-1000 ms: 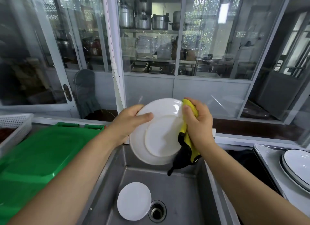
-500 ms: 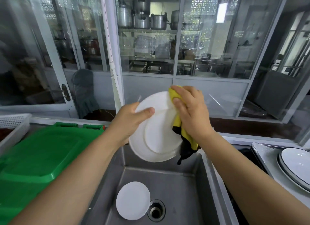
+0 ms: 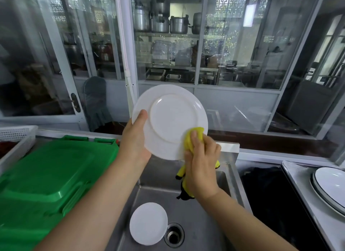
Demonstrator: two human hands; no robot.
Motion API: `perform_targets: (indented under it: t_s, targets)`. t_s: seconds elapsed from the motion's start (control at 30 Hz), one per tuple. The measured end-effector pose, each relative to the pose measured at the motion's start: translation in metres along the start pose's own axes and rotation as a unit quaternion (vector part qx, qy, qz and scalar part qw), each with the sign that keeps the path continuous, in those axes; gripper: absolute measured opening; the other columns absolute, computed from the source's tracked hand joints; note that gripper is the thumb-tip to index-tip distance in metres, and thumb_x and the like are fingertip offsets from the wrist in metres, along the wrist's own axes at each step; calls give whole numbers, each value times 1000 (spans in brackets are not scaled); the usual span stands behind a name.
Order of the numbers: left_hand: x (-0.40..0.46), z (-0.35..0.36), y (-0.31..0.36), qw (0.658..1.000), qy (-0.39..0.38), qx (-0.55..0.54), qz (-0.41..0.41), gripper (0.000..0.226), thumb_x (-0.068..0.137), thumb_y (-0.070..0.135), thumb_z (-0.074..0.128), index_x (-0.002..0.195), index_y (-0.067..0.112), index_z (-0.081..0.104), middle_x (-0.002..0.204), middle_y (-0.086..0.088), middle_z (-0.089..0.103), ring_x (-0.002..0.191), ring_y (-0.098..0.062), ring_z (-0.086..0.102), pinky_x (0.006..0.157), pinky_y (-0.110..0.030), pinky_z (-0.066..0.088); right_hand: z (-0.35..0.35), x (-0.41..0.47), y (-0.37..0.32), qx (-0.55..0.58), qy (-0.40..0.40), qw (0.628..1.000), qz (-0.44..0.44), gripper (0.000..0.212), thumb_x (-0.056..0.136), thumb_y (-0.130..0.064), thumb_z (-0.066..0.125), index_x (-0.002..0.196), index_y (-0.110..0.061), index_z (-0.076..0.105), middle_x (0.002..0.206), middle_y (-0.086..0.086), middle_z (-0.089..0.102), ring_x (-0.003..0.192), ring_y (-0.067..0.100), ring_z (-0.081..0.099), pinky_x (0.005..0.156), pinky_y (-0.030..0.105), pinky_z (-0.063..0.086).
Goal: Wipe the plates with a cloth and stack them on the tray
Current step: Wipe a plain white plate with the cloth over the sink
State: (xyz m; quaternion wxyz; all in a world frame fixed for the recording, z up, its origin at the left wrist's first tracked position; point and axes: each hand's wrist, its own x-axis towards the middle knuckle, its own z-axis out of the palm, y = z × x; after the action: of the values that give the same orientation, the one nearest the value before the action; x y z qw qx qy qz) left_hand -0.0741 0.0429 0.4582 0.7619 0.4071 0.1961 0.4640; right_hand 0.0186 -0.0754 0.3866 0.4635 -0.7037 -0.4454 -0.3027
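Underside of a white plate being wiped over the sink.

The white plate [image 3: 169, 120] is gripped at its left rim by the left hand [image 3: 135, 138]; a yellow cloth [image 3: 194, 136] is pressed to its lower right rim by the right hand [image 3: 200, 168]. One small plate [image 3: 148, 223] is left in the near sink [image 3: 196, 232]; wiped plates [image 3: 330, 187] seem stacked far right.

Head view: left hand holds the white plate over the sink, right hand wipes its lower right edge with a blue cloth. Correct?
Not quite: the cloth is yellow, not blue, as the head view shows. The rest stands: the left hand holds the white plate over the sink, and the right hand wipes its lower right edge.
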Motion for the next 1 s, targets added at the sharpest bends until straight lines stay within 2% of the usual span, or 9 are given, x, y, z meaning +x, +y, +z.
perform_targets:
  t_s: [0.13,0.27,0.37,0.5,0.63,0.73,0.8,0.87,1.0]
  targets:
    - [-2,2,-15,998,36,-2,-51,13,96,34,52,106,28,59,101,0,73,87,-18,71,65,-36,59,4,-2,-10,-73,-32,986,-149,39,91,-27,43,128,-15,45,126,7,37,91,29,38,80,40,41]
    - [-9,3,-22,996,12,-17,-89,21,96,32,55,111,19,59,82,-2,75,73,-18,73,53,-30,55,12,9,-14,-95,-47,963,-246,48,86,-19,58,133,-20,44,132,4,39,93,27,43,76,39,37]
    - [-10,2,-19,995,4,-26,-97,25,95,33,56,114,17,59,87,-5,75,78,-20,73,55,-31,57,13,8,-8,-100,-58,948,-296,55,84,-17,61,136,-24,46,134,-1,39,95,26,45,76,39,38]
    - [-7,0,-14,996,1,-24,-88,23,98,32,50,115,20,57,100,-5,74,86,-20,72,64,-34,59,3,3,14,-95,-72,929,-350,49,91,-10,47,137,-25,45,137,-5,39,95,25,45,77,38,40]
    - [-6,-4,-7,998,15,-9,-63,26,98,31,49,121,20,55,113,-2,70,95,-15,69,75,-35,58,-11,0,43,-60,-79,941,-323,39,96,-7,44,132,-20,50,135,-3,40,93,26,40,81,39,45]
    - [-4,-12,-2,999,20,18,-32,20,98,32,50,114,25,59,114,0,69,102,-15,65,91,-40,52,-20,9,58,-60,-58,970,-229,36,90,-4,53,124,-12,62,130,5,50,93,26,39,87,35,44]
    - [-3,-17,3,999,25,35,-22,15,96,35,53,108,31,61,110,3,70,98,-16,66,79,-37,57,-26,25,59,-54,-38,985,-156,36,85,2,62,119,-8,66,121,13,59,93,26,40,88,33,43]
    - [-3,-20,5,998,22,52,-16,13,94,35,56,105,31,63,107,1,71,93,-18,69,68,-32,57,-30,43,51,-40,-48,988,-141,36,85,-1,63,120,-6,65,118,13,61,93,26,40,87,33,42]
    - [-9,-14,-4,995,-2,96,-8,10,92,30,60,99,26,65,110,-5,70,92,-20,70,69,-30,57,-29,66,16,-6,-90,985,-150,38,83,-9,63,120,-2,60,118,12,61,95,25,38,88,35,38]
